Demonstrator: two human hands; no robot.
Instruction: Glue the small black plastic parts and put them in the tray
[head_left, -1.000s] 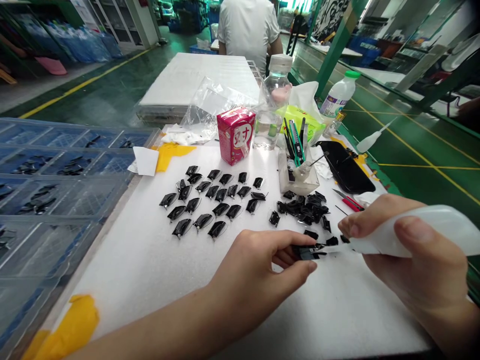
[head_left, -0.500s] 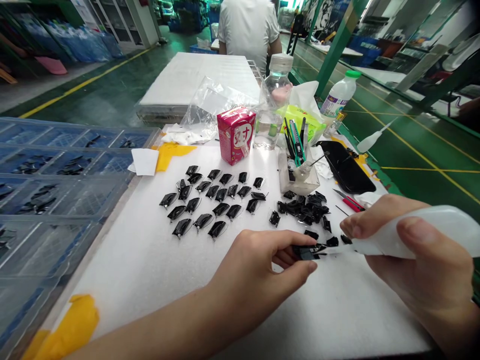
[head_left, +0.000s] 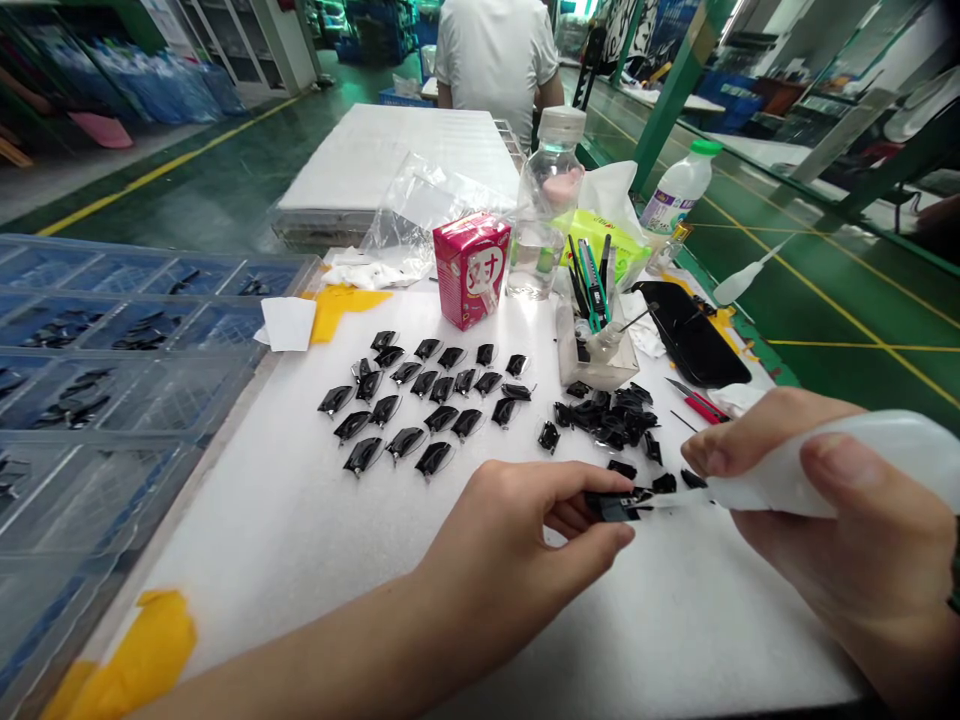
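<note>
A small black part is pinched between the thumb and fingers of the left hand, over the worktop, its long axis laid roughly left to right. A white squeeze bottle is gripped in the right hand — its long axis also crosswise, nozzle pointed left at the part's right end; contact cannot be told. On the red carton behind, "对" is shown in a white circle; lettering on the green-capped bottle is too small to be read.

Trays left of worktop, carton behind spread parts
</note>
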